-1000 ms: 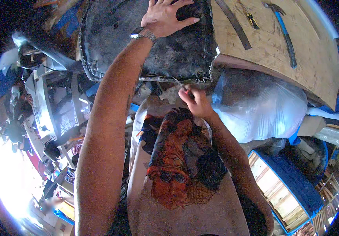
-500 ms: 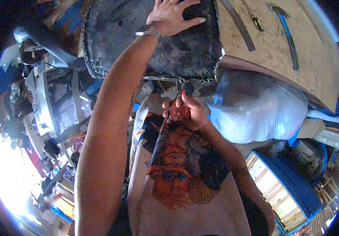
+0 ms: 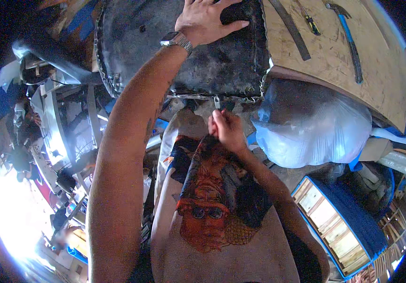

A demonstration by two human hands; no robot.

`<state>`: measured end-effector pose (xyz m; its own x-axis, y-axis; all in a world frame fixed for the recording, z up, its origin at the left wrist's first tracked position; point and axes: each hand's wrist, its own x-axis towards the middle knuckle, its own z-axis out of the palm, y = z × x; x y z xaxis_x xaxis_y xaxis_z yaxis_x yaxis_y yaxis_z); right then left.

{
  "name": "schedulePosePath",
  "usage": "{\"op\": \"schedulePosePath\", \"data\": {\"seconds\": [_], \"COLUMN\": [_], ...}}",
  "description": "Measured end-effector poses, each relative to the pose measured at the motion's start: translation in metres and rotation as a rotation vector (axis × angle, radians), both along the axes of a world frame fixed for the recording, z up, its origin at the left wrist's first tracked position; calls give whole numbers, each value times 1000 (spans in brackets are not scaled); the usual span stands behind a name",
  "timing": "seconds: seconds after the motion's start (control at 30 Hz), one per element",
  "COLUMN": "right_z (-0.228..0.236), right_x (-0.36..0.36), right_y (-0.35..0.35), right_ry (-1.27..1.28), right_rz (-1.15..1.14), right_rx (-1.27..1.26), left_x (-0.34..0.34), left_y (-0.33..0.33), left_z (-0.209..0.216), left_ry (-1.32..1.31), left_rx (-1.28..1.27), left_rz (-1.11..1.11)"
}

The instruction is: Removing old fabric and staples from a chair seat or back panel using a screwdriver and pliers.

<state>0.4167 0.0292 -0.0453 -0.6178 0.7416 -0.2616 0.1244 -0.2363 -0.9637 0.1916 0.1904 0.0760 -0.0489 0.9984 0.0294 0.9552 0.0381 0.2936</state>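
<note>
My left hand lies flat with fingers spread on a black covered panel, its fingertips reaching the top of the picture. The panel is roughly square, worn, with a ragged pale trim along its edges. Below its near edge my right hand is closed round a hand tool. Only the tool's pale metal tip shows, touching or very near the panel's edge. The fingers hide the rest, so its exact kind cannot be made out.
To the right is a wooden board bearing a hammer, a screwdriver and a dark flat strip. Beneath it sits a plastic-wrapped bundle. A blue-sided wooden frame stands lower right. Clutter fills the left.
My right hand has turned and tightened its fingers round the tool, whose tip now shows paler at the panel's edge. The left hand keeps its place on the panel.
</note>
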Motion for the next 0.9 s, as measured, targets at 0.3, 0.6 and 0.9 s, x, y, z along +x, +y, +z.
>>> {"op": "schedulePosePath", "data": {"seconds": [0.3, 0.6, 0.9], "right_z": [-13, 43, 58], "right_x": [1, 1, 2], "right_y": [32, 9, 11], "right_ry": [-223, -76, 136], "right_rz": [20, 125, -64], "right_rx": [633, -604, -961], "left_x": [-4, -12, -16], "left_y": [-3, -3, -2], "left_z": [-13, -21, -32], "left_ry": [-26, -80, -129], "left_rx": [116, 147, 187], "left_rz": [-32, -24, -53]}}
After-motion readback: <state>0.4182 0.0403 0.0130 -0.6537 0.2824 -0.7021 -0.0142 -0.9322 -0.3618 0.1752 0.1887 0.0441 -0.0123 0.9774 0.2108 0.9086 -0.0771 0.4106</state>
